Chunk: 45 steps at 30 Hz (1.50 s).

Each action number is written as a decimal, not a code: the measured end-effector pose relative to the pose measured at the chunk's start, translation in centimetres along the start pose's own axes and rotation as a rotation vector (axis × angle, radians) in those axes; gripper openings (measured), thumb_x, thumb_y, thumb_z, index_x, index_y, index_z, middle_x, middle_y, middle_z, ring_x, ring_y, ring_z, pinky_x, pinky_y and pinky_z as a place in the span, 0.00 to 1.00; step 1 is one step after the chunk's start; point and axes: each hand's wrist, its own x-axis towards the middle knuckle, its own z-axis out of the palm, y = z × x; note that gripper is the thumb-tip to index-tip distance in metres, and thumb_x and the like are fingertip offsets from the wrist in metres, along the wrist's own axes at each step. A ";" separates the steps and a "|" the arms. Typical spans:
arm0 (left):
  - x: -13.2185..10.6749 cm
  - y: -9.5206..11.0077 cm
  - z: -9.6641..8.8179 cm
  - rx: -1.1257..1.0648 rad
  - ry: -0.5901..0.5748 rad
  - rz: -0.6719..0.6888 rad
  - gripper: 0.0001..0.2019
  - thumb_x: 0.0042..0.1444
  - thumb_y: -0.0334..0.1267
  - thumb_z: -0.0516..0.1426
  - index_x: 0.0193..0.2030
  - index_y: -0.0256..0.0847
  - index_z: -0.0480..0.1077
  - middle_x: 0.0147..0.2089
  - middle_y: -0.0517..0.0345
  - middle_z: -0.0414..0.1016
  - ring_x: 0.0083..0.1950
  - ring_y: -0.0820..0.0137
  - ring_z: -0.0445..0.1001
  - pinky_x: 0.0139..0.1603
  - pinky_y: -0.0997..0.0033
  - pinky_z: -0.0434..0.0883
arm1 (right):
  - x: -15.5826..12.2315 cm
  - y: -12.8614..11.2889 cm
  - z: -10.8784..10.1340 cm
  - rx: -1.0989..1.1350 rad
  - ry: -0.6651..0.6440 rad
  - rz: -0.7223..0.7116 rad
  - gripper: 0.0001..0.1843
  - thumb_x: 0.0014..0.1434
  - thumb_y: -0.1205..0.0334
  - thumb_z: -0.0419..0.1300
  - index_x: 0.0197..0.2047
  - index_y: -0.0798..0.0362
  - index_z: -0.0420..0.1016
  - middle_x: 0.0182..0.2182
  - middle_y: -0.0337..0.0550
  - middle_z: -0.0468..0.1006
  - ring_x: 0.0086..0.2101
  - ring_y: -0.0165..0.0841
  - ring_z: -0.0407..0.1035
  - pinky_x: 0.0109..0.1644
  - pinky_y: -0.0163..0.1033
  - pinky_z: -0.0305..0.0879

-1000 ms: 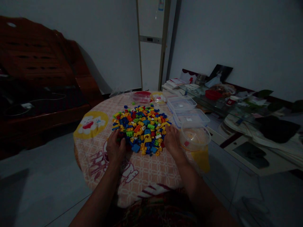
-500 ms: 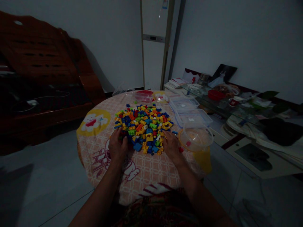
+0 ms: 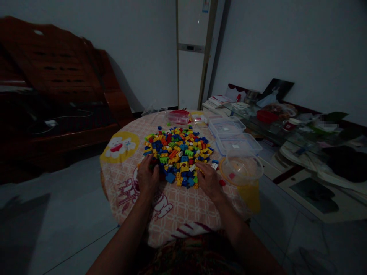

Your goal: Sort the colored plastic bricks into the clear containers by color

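Note:
A heap of colourful toy building bricks (image 3: 179, 151) lies in the middle of the round table, in yellow, blue, green, red, orange and white. At its near left edge rests my left hand (image 3: 148, 177), thumb apart from the fingers, fingertips touching the bricks. My right hand (image 3: 208, 179) reaches to the heap's right edge with its fingers bent loosely over the bricks there; no brick shows in its grip. Just past its fingers lies a white and blue brick (image 3: 215, 165). A red brick (image 3: 222, 183) sits to the right of that hand.
Clear rectangular boxes (image 3: 240, 144) and a round clear tub (image 3: 242, 169) line the table's right side. A red basket (image 3: 178, 117) stands at the back. The patterned cloth (image 3: 183, 208) covers the table. A cluttered glass shelf (image 3: 252, 118) is on the right, a wooden bench (image 3: 65, 84) on the left.
The whole scene has shifted slightly right as my head turned. A white brick now shows beside the blue one past my right hand. Both hands remain at the heap's edges.

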 end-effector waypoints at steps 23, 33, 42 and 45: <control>0.0 -0.2 0.3 -0.018 -0.016 0.009 0.24 0.57 0.39 0.54 0.61 0.40 0.68 0.62 0.46 0.70 0.64 0.56 0.67 0.66 0.51 0.63 | -0.8 -0.1 0.3 -0.054 0.089 -0.027 0.16 0.63 0.68 0.53 0.48 0.53 0.80 0.47 0.51 0.81 0.49 0.38 0.73 0.57 0.48 0.69; 0.0 -0.2 0.3 -0.007 -0.017 0.009 0.24 0.57 0.39 0.54 0.61 0.41 0.68 0.63 0.46 0.69 0.65 0.56 0.66 0.67 0.51 0.62 | -1.1 -0.3 0.2 -0.084 0.161 -0.063 0.17 0.65 0.67 0.51 0.49 0.53 0.79 0.47 0.52 0.81 0.50 0.39 0.72 0.58 0.50 0.68; 0.1 -0.3 0.3 -0.027 -0.012 0.016 0.24 0.57 0.40 0.54 0.61 0.37 0.69 0.63 0.43 0.68 0.65 0.55 0.66 0.67 0.52 0.61 | -4.5 -1.8 -5.7 -0.277 0.257 -0.064 0.15 0.67 0.65 0.52 0.45 0.53 0.80 0.36 0.49 0.83 0.37 0.37 0.76 0.46 0.44 0.72; 0.0 -0.5 0.5 -0.021 -0.008 0.022 0.24 0.57 0.40 0.54 0.61 0.38 0.68 0.63 0.44 0.68 0.65 0.55 0.66 0.67 0.52 0.60 | -7.2 0.0 -8.2 -0.404 0.302 0.006 0.13 0.66 0.61 0.54 0.41 0.53 0.81 0.35 0.49 0.83 0.35 0.36 0.77 0.42 0.40 0.72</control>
